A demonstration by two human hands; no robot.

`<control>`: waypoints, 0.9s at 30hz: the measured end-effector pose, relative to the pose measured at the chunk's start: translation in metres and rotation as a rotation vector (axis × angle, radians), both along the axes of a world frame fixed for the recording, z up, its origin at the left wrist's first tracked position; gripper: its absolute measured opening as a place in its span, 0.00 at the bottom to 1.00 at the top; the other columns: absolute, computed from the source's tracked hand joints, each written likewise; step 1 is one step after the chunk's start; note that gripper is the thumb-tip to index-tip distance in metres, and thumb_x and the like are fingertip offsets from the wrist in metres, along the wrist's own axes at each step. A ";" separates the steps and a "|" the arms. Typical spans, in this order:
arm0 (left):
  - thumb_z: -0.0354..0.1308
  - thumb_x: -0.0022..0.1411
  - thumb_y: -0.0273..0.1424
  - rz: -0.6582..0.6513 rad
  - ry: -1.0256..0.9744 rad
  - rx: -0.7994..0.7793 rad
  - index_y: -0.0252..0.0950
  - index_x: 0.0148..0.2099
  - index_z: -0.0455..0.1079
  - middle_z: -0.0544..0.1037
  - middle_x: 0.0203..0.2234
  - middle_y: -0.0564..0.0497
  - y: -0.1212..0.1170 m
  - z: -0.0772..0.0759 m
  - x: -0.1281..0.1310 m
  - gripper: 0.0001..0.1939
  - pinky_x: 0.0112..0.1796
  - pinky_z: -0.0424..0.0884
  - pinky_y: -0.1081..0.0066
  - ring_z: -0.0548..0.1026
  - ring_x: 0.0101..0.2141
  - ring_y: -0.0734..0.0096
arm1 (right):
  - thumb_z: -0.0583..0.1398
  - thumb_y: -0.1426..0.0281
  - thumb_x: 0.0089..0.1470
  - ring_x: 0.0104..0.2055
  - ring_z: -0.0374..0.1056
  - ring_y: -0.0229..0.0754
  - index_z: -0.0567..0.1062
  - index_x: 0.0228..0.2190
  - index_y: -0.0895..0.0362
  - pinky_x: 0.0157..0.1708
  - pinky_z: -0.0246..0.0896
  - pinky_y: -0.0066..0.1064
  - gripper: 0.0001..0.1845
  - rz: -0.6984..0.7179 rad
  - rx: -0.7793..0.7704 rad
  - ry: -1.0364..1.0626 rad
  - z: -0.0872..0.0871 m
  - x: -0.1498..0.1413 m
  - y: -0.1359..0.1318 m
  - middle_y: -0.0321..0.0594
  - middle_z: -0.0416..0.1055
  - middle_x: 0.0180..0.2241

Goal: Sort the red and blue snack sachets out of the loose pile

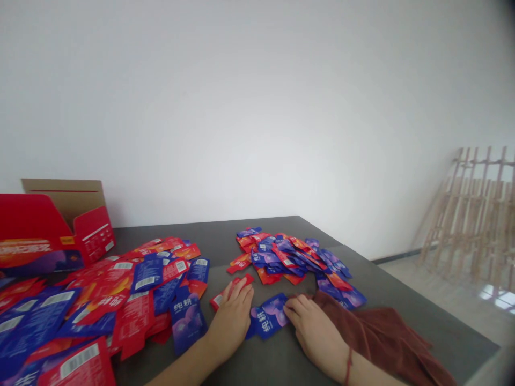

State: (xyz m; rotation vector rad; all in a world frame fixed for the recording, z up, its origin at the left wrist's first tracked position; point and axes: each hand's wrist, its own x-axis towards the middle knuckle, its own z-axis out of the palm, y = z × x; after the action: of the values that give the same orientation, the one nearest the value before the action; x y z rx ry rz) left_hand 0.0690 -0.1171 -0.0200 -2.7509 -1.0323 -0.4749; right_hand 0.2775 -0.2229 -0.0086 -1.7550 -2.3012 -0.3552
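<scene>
My left hand (232, 317) lies flat on the dark table (281, 359), its fingers stretched over a small red packet (220, 298). My right hand (311, 328) rests beside it, fingertips touching the edge of a small blue packet (267, 317) that lies between both hands. A heap of small red and blue packets (289, 257) sits just beyond the hands. To the left spreads a larger pile of flattened red and blue cartons (100, 300).
An open red cardboard box (52, 230) stands at the far left. A brown cloth (378, 332) lies under and right of my right wrist. Wooden lattice frames (470, 214) lean against the white wall at right, past the table's edge.
</scene>
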 end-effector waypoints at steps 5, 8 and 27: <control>0.47 0.56 0.21 0.029 -0.009 -0.001 0.33 0.60 0.64 0.67 0.58 0.45 0.002 -0.002 -0.003 0.28 0.60 0.51 0.54 0.57 0.61 0.58 | 0.54 0.77 0.57 0.43 0.61 0.47 0.73 0.42 0.61 0.47 0.59 0.38 0.12 0.200 0.003 -0.040 0.000 -0.053 0.021 0.44 0.70 0.40; 0.47 0.56 0.21 0.047 0.009 -0.022 0.32 0.60 0.63 0.67 0.58 0.45 0.002 0.000 -0.005 0.28 0.60 0.51 0.53 0.57 0.61 0.58 | 0.55 0.75 0.56 0.44 0.61 0.47 0.73 0.42 0.62 0.48 0.58 0.38 0.12 0.342 -0.067 -0.005 0.005 -0.060 0.021 0.45 0.71 0.41; 0.53 0.62 0.34 -0.168 -0.018 -0.234 0.36 0.59 0.62 0.69 0.54 0.44 -0.023 0.028 0.014 0.24 0.55 0.59 0.56 0.65 0.53 0.55 | 0.51 0.83 0.47 0.48 0.64 0.44 0.74 0.40 0.58 0.52 0.57 0.33 0.20 -0.028 -0.047 0.410 0.006 0.006 0.053 0.45 0.70 0.43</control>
State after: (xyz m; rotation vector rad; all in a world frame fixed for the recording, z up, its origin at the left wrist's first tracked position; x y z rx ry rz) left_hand 0.0829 -0.1403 0.0084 -3.0629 -0.9170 -0.4273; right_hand 0.2830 -0.1702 -0.0029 -1.6944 -2.0075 0.0545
